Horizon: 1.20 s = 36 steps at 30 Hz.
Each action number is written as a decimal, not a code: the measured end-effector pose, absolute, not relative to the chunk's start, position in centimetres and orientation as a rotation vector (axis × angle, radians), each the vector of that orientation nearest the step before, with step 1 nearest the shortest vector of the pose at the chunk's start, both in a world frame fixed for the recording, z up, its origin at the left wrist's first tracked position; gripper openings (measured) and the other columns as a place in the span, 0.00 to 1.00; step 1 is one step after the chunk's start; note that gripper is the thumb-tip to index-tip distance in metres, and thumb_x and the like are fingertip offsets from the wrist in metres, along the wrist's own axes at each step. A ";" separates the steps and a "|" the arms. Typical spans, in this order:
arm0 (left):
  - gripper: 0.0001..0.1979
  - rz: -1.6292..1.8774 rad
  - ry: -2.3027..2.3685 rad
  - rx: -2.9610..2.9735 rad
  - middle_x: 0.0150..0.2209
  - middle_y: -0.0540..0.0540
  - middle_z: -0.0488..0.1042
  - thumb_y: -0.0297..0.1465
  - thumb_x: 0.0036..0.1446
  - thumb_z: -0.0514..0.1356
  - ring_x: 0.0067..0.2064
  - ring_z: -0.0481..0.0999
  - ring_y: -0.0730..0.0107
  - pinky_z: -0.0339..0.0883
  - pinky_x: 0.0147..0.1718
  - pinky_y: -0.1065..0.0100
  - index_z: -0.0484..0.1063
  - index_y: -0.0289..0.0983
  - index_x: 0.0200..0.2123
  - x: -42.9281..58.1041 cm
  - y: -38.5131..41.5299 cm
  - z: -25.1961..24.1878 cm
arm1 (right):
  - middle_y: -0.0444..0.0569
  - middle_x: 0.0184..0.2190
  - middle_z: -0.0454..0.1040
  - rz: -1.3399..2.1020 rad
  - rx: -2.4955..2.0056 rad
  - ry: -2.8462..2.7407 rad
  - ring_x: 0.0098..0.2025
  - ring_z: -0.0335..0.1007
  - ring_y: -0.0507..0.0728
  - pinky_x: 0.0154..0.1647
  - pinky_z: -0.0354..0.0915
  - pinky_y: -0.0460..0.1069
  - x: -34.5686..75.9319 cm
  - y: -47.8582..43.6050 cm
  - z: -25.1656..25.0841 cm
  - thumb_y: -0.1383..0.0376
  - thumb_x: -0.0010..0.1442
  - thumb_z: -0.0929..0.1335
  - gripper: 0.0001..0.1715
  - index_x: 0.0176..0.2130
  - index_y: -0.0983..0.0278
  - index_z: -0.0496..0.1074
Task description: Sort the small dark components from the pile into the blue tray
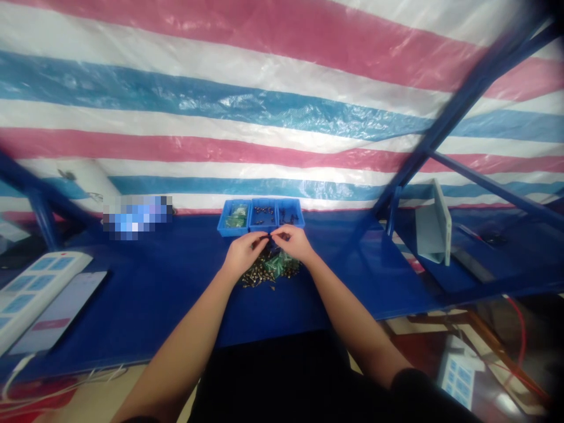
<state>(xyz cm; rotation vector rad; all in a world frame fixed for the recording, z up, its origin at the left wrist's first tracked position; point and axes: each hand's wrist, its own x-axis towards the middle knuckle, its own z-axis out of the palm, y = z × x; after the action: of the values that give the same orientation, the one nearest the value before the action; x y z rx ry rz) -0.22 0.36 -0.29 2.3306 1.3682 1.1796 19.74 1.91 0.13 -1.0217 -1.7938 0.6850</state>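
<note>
My left hand [244,249] and my right hand [293,242] meet fingertip to fingertip above a heap of small brass and green parts [269,269] on the blue table [145,294]. Both hands are pinched closed on a tiny dark piece between them, too small to name. Just beyond the hands stands a row of three blue bins [261,215]: the left one holds green parts, the middle and right ones hold small dark parts.
A white power strip [30,288] and a phone [61,314] lie at the left. A grey angled bracket [434,226] stands at the right beside blue frame bars [445,126]. A striped tarp [264,88] hangs behind the table.
</note>
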 end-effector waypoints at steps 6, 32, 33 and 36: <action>0.13 1.103 1.379 2.332 0.35 0.49 0.79 0.39 0.62 0.55 0.34 0.77 0.69 0.69 0.36 0.69 0.76 0.41 0.41 -0.2 0.3 -0.1 | 0.49 0.33 0.76 0.680 -0.986 -1.840 0.31 0.70 0.52 0.35 0.69 0.47 19.4 1.8 0.1 0.65 0.56 0.68 0.09 0.36 0.64 0.78; 0.14 1.095 1.416 2.296 0.33 0.49 0.78 0.40 0.63 0.53 0.31 0.75 0.70 0.67 0.33 0.71 0.74 0.40 0.42 -0.1 0.1 0.1 | 0.49 0.36 0.80 0.705 -1.049 -1.857 0.31 0.72 0.52 0.34 0.68 0.47 19.4 1.6 0.6 0.61 0.58 0.68 0.13 0.41 0.64 0.78; 0.14 1.092 1.415 2.299 0.34 0.49 0.78 0.40 0.63 0.53 0.31 0.76 0.70 0.67 0.33 0.71 0.74 0.40 0.43 -0.1 0.1 0.2 | 0.49 0.36 0.80 0.702 -1.042 -1.851 0.31 0.72 0.52 0.34 0.68 0.47 19.3 1.5 0.6 0.62 0.58 0.68 0.13 0.42 0.64 0.77; 0.15 1.086 1.406 2.303 0.37 0.47 0.79 0.40 0.64 0.52 0.33 0.77 0.69 0.67 0.34 0.70 0.74 0.40 0.43 -0.1 0.1 0.2 | 0.49 0.36 0.80 0.685 -1.019 -1.837 0.33 0.73 0.53 0.36 0.69 0.47 19.3 1.5 0.5 0.62 0.58 0.68 0.12 0.41 0.63 0.78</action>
<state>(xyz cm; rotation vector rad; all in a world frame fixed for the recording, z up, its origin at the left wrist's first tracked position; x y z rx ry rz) -0.11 0.07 0.20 2.3033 1.4063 1.0857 19.29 1.54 0.53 -1.0193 -1.8366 0.6852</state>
